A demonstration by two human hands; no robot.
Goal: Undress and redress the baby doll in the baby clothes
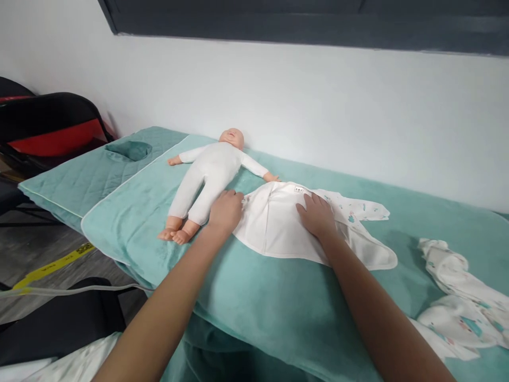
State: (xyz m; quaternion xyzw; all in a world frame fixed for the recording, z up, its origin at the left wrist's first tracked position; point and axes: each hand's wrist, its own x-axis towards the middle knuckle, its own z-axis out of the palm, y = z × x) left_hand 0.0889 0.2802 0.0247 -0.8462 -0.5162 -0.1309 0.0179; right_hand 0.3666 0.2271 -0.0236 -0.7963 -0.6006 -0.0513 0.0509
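A white baby shirt [284,228] with small coloured prints on its sleeve lies spread on the green bed cover, its inner side and a small label showing. My left hand [226,209] is closed at the shirt's left edge, fingers curled over the cloth. On the right part of the shirt my right hand [317,213] lies flat, thumb apart from the fingers. Just left of the shirt a baby doll [217,164] with a white cloth body lies on its back, arms spread. One doll hand touches or nearly touches the shirt's upper edge.
Crumpled printed baby clothes [465,302] lie at the right. The green bed cover [270,297] runs along a white wall [318,116]. At the left stand black and red chairs [55,130]; a pale cable [79,289] crosses above a dark seat [67,318].
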